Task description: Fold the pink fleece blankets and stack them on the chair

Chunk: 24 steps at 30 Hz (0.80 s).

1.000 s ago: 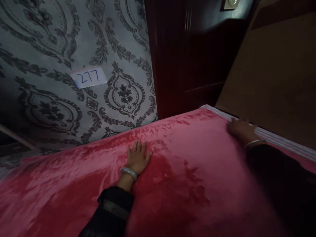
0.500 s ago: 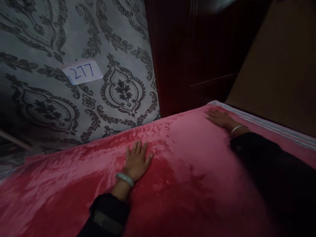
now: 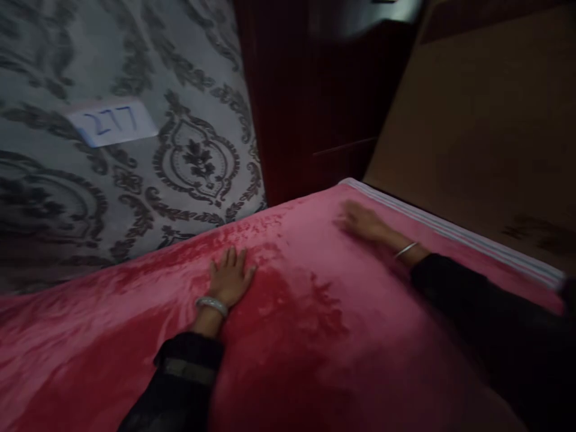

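A plush pink and red blanket (image 3: 310, 240) spreads across the lower view. Flat on it lies my left hand (image 3: 230, 279), fingers apart, with a pale bangle at the wrist and nothing held. Farther right, near the blanket's striped edge (image 3: 432, 222), my right hand (image 3: 362, 222) is over the pink pile with its fingers stretched toward the left. Motion blurs those fingertips, so I cannot tell how firmly they touch the cloth. A thin silver bracelet circles that wrist.
Behind the blanket stands a grey damask-patterned surface (image 3: 198, 159) bearing a white paper marked 277 (image 3: 114, 123). A dark red glossy panel (image 3: 306, 108) rises beside it. On the right is a brown board (image 3: 472, 120) along the striped edge.
The camera view has shifted, so the wall and blanket appear farther left. My right hand has swept over the blanket, a little away from the far corner. My left hand stays flat on the blanket.
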Each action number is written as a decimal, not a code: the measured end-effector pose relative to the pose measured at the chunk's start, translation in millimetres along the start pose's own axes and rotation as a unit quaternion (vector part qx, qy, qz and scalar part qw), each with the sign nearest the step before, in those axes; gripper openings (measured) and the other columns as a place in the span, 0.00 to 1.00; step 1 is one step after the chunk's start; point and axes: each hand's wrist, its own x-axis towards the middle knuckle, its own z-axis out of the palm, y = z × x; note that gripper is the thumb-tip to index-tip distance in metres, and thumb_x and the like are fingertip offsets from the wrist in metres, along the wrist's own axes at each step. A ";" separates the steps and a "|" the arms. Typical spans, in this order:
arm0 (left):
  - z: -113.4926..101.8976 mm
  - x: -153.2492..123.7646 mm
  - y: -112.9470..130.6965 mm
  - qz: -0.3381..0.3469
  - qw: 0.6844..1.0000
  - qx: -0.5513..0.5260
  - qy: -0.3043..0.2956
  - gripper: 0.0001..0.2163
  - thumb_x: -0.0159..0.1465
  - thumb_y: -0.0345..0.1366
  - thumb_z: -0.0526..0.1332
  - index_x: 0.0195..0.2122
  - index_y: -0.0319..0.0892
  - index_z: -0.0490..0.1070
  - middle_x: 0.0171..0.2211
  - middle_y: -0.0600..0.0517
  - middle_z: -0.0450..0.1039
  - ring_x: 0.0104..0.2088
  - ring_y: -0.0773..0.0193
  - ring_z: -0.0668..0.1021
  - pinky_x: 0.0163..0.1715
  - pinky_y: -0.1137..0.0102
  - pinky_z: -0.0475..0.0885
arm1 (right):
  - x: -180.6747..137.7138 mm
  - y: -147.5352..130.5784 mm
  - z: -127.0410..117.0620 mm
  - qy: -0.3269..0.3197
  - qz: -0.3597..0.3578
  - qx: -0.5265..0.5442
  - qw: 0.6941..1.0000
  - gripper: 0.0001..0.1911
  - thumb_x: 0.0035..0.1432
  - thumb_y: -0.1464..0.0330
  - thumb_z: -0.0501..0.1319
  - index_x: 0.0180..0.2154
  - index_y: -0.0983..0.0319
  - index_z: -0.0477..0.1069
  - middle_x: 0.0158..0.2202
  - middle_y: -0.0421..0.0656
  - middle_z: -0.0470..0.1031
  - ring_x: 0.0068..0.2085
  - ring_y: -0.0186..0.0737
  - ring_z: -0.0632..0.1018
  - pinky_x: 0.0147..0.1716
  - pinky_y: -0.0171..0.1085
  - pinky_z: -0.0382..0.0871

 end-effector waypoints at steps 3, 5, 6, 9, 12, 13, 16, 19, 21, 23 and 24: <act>-2.2 6.2 -0.1 0.001 1.000 0.002 -0.004 0.31 0.74 0.47 0.44 0.74 0.39 0.51 0.75 0.37 0.45 0.74 0.45 0.51 0.68 0.40 0.52 | -50.1 -52.7 11.8 -0.084 -0.135 0.028 0.987 0.36 0.71 0.44 0.46 0.73 0.50 0.53 0.75 0.46 0.52 0.74 0.54 0.55 0.68 0.58 0.54; -2.2 9.9 -0.9 0.006 1.000 -0.002 0.002 0.31 0.73 0.47 0.43 0.74 0.40 0.51 0.75 0.37 0.46 0.74 0.45 0.53 0.67 0.38 0.52 | -76.3 -49.1 15.4 -0.095 -0.129 0.023 0.987 0.36 0.71 0.44 0.45 0.74 0.48 0.49 0.76 0.44 0.48 0.74 0.54 0.51 0.69 0.60 0.50; -2.1 11.2 -1.3 0.007 1.000 -0.005 0.005 0.31 0.73 0.47 0.43 0.74 0.40 0.51 0.75 0.37 0.47 0.74 0.45 0.53 0.67 0.37 0.52 | -86.8 -34.7 13.6 -0.092 -0.085 0.011 0.992 0.36 0.71 0.45 0.44 0.74 0.49 0.48 0.76 0.45 0.47 0.75 0.54 0.51 0.69 0.61 0.48; -1.8 12.2 -1.5 0.007 1.000 -0.012 0.006 0.31 0.73 0.46 0.42 0.74 0.40 0.50 0.75 0.38 0.47 0.74 0.46 0.53 0.67 0.37 0.52 | -109.7 35.9 -6.8 -0.085 0.121 -0.039 0.988 0.34 0.73 0.51 0.42 0.74 0.53 0.50 0.76 0.47 0.46 0.75 0.55 0.50 0.69 0.62 0.48; -2.3 11.1 -1.3 0.006 1.000 -0.020 0.015 0.31 0.72 0.46 0.42 0.74 0.40 0.52 0.74 0.37 0.49 0.74 0.46 0.54 0.66 0.36 0.53 | -126.2 93.8 -36.6 -0.093 0.301 -0.064 0.947 0.32 0.73 0.56 0.40 0.73 0.54 0.53 0.75 0.48 0.50 0.73 0.59 0.56 0.66 0.66 0.53; -3.0 10.9 -1.7 0.006 0.999 -0.023 0.021 0.31 0.72 0.46 0.42 0.74 0.40 0.53 0.74 0.36 0.50 0.73 0.45 0.55 0.66 0.36 0.54 | -131.6 101.3 -44.9 -0.091 0.354 -0.070 0.928 0.32 0.73 0.57 0.40 0.72 0.55 0.56 0.74 0.49 0.53 0.72 0.61 0.58 0.65 0.68 0.55; -8.4 12.0 -4.1 0.008 0.999 -0.032 0.020 0.30 0.72 0.46 0.43 0.73 0.40 0.54 0.74 0.36 0.50 0.73 0.45 0.56 0.66 0.37 0.54 | -148.8 83.1 -56.6 -0.046 0.415 -0.099 0.903 0.30 0.72 0.61 0.42 0.69 0.61 0.62 0.72 0.56 0.56 0.71 0.66 0.58 0.62 0.71 0.56; -20.3 8.8 0.0 0.005 0.999 -0.043 -0.002 0.31 0.73 0.47 0.41 0.74 0.39 0.53 0.73 0.36 0.51 0.73 0.47 0.56 0.67 0.39 0.54 | -166.9 26.4 -46.7 -0.008 0.258 -0.102 0.961 0.30 0.72 0.61 0.45 0.71 0.60 0.59 0.73 0.55 0.54 0.72 0.61 0.58 0.64 0.66 0.57; -28.5 -5.5 12.4 0.007 0.999 -0.046 -0.001 0.31 0.73 0.48 0.43 0.74 0.37 0.52 0.73 0.34 0.53 0.73 0.46 0.57 0.67 0.39 0.54 | -178.5 -8.0 -35.4 -0.044 0.118 -0.067 0.990 0.31 0.73 0.56 0.45 0.72 0.56 0.56 0.74 0.50 0.54 0.72 0.56 0.57 0.65 0.61 0.58; -32.0 -36.3 31.5 0.051 0.998 -0.040 -0.002 0.31 0.73 0.47 0.46 0.74 0.37 0.52 0.73 0.34 0.51 0.73 0.46 0.56 0.68 0.40 0.54 | -189.5 -22.5 -29.9 -0.080 0.059 -0.042 0.994 0.31 0.73 0.54 0.45 0.73 0.53 0.54 0.75 0.46 0.52 0.73 0.55 0.56 0.66 0.60 0.56; -31.0 -57.9 41.7 0.093 0.995 -0.036 -0.011 0.31 0.73 0.46 0.47 0.74 0.37 0.52 0.74 0.35 0.48 0.74 0.46 0.54 0.68 0.42 0.53 | -195.0 -19.8 -31.1 -0.092 0.070 -0.039 0.992 0.31 0.73 0.53 0.45 0.72 0.52 0.54 0.75 0.45 0.52 0.73 0.54 0.56 0.66 0.59 0.55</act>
